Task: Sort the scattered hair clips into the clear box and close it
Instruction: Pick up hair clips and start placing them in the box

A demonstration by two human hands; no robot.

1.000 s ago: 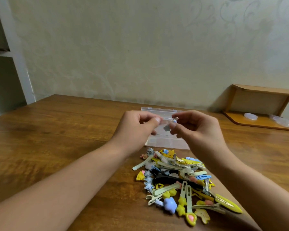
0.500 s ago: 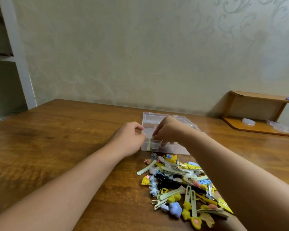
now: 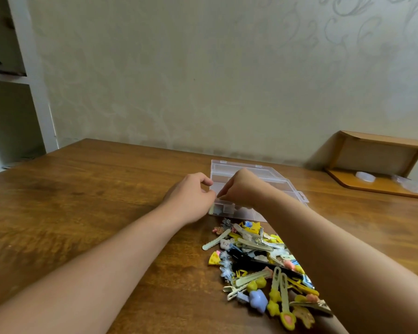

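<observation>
Hands [image 3: 191,196] lower; clear box [image 3: 258,174] contents indistinct.

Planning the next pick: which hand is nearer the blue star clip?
Right. The blue star clip lies beside the right forearm; the right hand and left hand are both up at the clear box.

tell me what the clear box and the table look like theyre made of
Clear box: looks like thin, glossy transparent plastic; the table grain shows through its walls and it has molded latch tabs. Table: looks like brown wood or wood veneer with a semi-gloss finish; grain streaks and soft reflections show.
</observation>
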